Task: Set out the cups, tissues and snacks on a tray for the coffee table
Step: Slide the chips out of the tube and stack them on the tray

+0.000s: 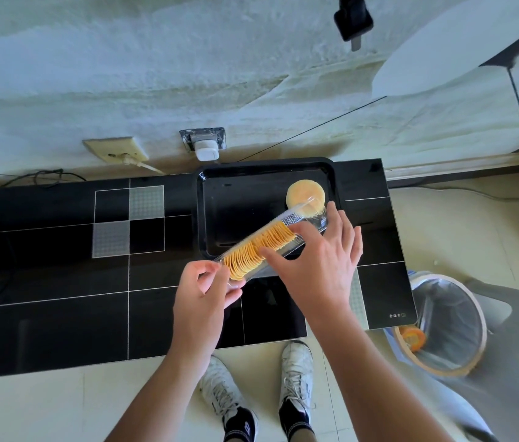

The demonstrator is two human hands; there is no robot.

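Observation:
A black rectangular tray [219, 199] lies on the black glass coffee table [60, 266], near its far right end. One round pale cracker [302, 193] lies flat in the tray's far right part. A long clear plastic sleeve of stacked orange crackers [251, 253] slants across the tray's near edge. My left hand [204, 291] pinches the sleeve's near end. My right hand [318, 260] lies over the sleeve's middle and far part, with a finger resting on the crackers. No cups or tissues are in view.
A lined waste bin [443, 327] with an orange scrap inside stands on the floor at the table's right end. Wall sockets and a white plug [205, 151] sit behind the table. My two shoes [261, 390] are at the table's near edge.

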